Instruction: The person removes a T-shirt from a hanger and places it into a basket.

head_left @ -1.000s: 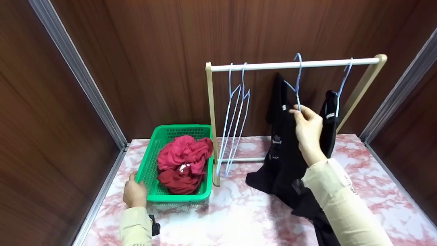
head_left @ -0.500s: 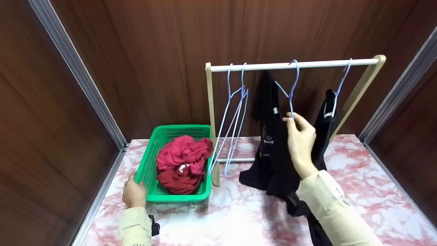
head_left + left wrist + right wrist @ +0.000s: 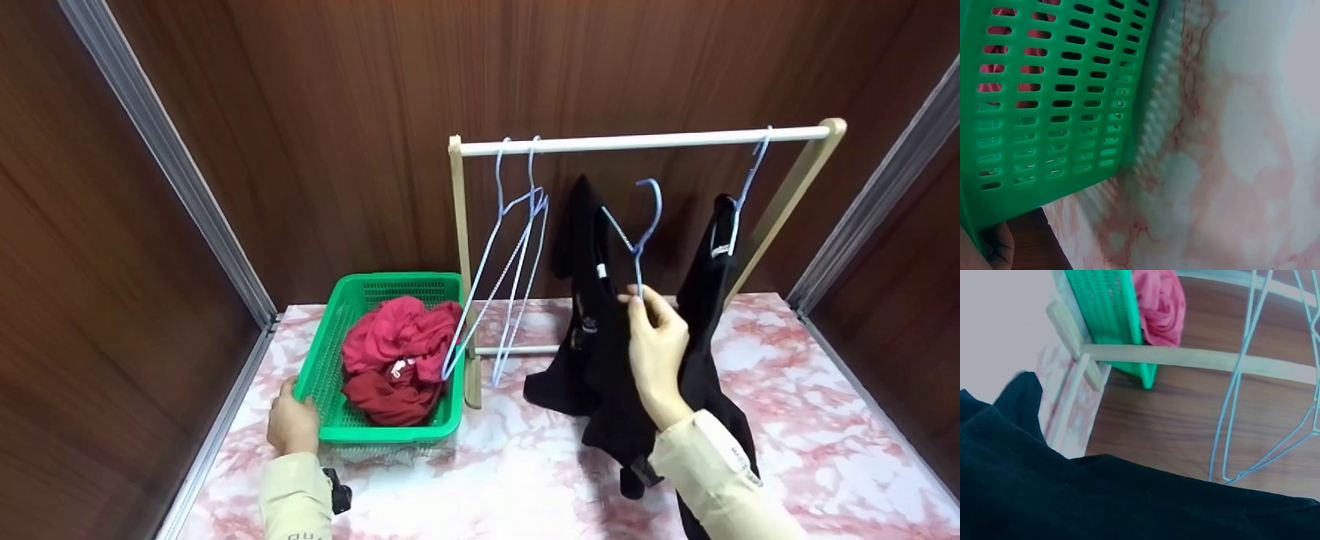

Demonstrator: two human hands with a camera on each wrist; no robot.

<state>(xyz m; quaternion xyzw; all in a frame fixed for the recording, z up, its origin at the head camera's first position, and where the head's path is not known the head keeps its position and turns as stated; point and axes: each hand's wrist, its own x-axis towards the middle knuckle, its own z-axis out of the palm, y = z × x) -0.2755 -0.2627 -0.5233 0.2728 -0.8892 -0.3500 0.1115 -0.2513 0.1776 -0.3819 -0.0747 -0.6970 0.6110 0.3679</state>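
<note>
In the head view my right hand (image 3: 658,349) pinches a blue wire hanger (image 3: 637,249) just below its neck. A black garment (image 3: 607,382) with a small pale label and print hangs on it, and the hook is off the rail, below it. My left hand (image 3: 292,420) grips the left front corner of a green plastic basket (image 3: 390,435). Crumpled red clothes (image 3: 405,330) lie inside. In the left wrist view, fingers (image 3: 1002,247) curl under the basket's rim. Black fabric (image 3: 1100,495) fills the lower right wrist view, where the right hand is hidden.
A rack with a white rail (image 3: 585,142) and wooden side posts (image 3: 461,225) stands at the back. Two bare hangers (image 3: 499,202) hang at its left, one reaching over the basket. Another black garment (image 3: 705,277) hangs at right. Wood-grain walls (image 3: 360,135) enclose the marbled tabletop (image 3: 517,465).
My right hand has moved down and slightly left, and the held hanger's hook has dropped from the rail to below it. The left bare hanger has swung leftward. My left hand keeps its place.
</note>
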